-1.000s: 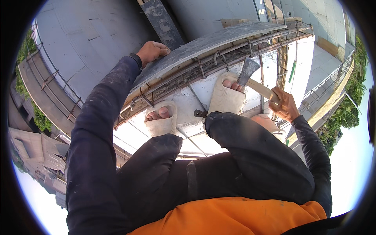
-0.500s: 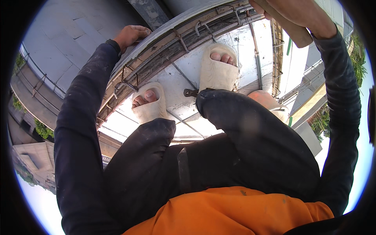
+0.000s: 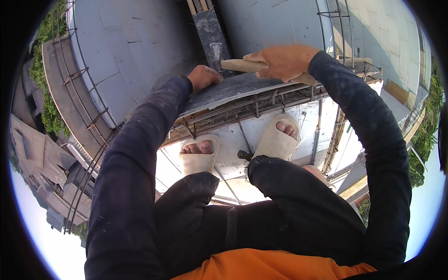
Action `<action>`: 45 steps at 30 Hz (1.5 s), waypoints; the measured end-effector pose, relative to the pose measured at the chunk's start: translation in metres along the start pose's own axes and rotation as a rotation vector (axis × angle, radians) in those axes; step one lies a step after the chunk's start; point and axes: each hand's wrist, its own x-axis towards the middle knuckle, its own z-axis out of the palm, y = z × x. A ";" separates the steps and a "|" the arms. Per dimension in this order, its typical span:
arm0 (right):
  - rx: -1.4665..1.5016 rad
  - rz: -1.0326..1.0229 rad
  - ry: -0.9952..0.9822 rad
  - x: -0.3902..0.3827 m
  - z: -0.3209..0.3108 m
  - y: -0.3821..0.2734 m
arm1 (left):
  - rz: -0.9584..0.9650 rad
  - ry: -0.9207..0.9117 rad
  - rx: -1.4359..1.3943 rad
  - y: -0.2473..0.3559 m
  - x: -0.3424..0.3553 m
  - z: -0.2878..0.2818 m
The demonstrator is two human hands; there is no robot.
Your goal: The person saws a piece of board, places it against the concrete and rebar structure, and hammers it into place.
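My right hand point(image 3: 282, 60) is closed on the wooden handle point(image 3: 238, 66) of a hatchet, held over a grey board point(image 3: 238, 86); a pale blurred shape, possibly its head, shows at the handle's left end. My left hand point(image 3: 204, 77) has curled fingers at the board's far edge, left of the handle; what they pinch, if anything, is too small to make out. Just beyond them runs a dark grey plank point(image 3: 209, 32). Under the board's near side are tied rebar rods point(image 3: 256, 106).
My feet in cream sandals point(image 3: 197, 157) are on a white panelled surface point(image 3: 233, 179), near a small dark metal piece point(image 3: 243, 155). Grey panels point(image 3: 130, 56) lie beyond the board. Rebar cages run along both sides, with trees and roofs far below at left.
My right hand swung up with the hatchet to the upper right, then came down leftward beside my left hand over the board. The whole view has shifted with my head.
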 end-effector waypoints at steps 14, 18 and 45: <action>0.172 -0.058 0.101 0.013 0.004 0.014 | -0.040 -0.012 -0.044 -0.002 0.002 -0.001; 0.040 -0.037 -0.006 0.013 0.003 0.010 | -0.023 -0.010 -0.026 -0.005 0.003 -0.002; 0.074 -0.038 -0.003 0.011 -0.006 -0.010 | 0.002 -0.019 0.017 -0.008 -0.001 -0.007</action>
